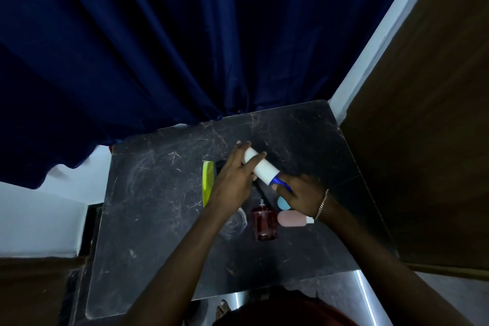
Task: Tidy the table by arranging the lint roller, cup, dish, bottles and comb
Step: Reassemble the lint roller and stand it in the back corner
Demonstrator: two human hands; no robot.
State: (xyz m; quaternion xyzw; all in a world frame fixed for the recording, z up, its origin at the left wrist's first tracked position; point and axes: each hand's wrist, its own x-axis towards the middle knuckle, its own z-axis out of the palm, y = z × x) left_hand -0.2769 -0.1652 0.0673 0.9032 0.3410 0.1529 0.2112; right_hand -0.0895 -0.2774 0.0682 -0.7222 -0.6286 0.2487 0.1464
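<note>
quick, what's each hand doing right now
left hand: holding the white roll of the lint roller
right hand: holding the same lint roller by its blue handle

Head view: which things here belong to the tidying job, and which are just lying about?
Job: lint roller, held by left hand and right hand; green comb; red bottle; pink bottle; clear glass cup.
Just there: blue curtain; wooden panel; bracelet.
</note>
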